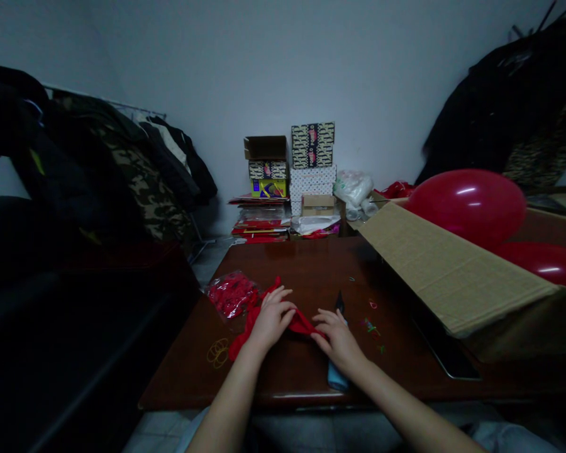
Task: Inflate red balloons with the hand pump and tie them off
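Observation:
A strip of soft red cloth [302, 323] stretches between my two hands just above the brown table. My left hand [274, 316] is closed on it with thumb and finger, its other fingers raised. My right hand [338, 338] pinches the strip's right end. More red material lies bunched under my left wrist, beside a clear plastic bag [231, 294] of red pieces. Partly hidden below my right hand is a blue object [338, 378]; a black pointed tip [340, 302] shows beyond the fingers, and I cannot tell whether they are one thing.
Yellow rubber bands [217, 353] lie at the table's left. Small coloured bits [370, 326] are scattered right of my hand. A cardboard box [457, 270] with red balloons [469, 204] stands at the right, near a dark flat device [446, 349]. Stacked boxes [312, 146] stand behind.

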Tool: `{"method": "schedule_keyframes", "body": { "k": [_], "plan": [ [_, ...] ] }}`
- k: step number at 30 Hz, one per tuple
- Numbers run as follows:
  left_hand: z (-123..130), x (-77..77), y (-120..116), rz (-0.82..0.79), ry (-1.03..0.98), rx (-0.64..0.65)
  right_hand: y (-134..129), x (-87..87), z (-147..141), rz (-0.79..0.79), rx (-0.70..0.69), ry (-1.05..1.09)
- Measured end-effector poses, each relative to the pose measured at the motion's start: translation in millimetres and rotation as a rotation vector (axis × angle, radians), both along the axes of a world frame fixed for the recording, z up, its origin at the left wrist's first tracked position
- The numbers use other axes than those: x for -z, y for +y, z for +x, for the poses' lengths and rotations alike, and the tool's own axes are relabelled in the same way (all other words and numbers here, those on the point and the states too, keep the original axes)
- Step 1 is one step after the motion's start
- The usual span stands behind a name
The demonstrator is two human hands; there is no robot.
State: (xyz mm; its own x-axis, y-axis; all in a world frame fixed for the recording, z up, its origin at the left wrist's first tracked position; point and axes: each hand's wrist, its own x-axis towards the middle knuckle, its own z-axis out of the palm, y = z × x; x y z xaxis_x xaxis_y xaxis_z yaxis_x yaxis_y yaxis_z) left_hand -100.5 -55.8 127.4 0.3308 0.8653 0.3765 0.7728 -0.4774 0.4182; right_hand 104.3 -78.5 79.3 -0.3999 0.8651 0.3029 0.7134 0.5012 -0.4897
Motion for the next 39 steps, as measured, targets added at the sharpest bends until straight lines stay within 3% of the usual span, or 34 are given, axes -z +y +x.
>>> {"method": "schedule_keyframes", "body": {
  "k": [4, 8, 13, 18, 20, 22, 25, 27, 32, 39],
  "plan": [
    [11.1, 0.4, 21.4, 0.052, -0.002, -0.057, 8.8, -5.3, 6.3, 0.041, 0.127, -0.008],
    [21.9, 11.8, 33.3, 0.106, -0.082, -0.220, 36.5, -12.3, 3.9, 0.056, 0.193, -0.078],
    [24.1, 31.1, 25.9, 0.074, -0.194, -0.199, 82.4, -24.4, -4.7, 0.039, 0.127, -0.208],
    [21.8, 44.3, 10.4, -0.107, -0.452, -0.160, 109.9, -44.4, -6.0, 0.118, 0.071, -0.216],
    [26.7, 52.5, 4.5, -0.300, -0.657, -0.154, 109.2, -46.0, -6.3, 0.143, 0.021, -0.207],
    [35.8, 64.5, -1.3, -0.629, -0.958, -0.168, 101.2, -39.3, -7.7, 0.151, -0.031, -0.203],
    [52.3, 86.7, -7.8, -1.042, -1.466, -0.121, 80.8, -16.2, -9.5, 0.132, -0.078, -0.199],
    [61.8, 100.0, -9.1, -1.227, -1.707, -0.097, 66.6, 1.4, -8.9, 0.107, -0.082, -0.193],
    [75.7, 115.0, -5.1, -1.303, -2.011, -0.117, 43.8, 24.2, -1.2, 0.054, -0.082, -0.169],
    [80.8, 118.3, 1.4, -1.232, -2.049, -0.206, 28.3, 15.4, 11.4, 0.036, 0.027, -0.135]
  ]
}}
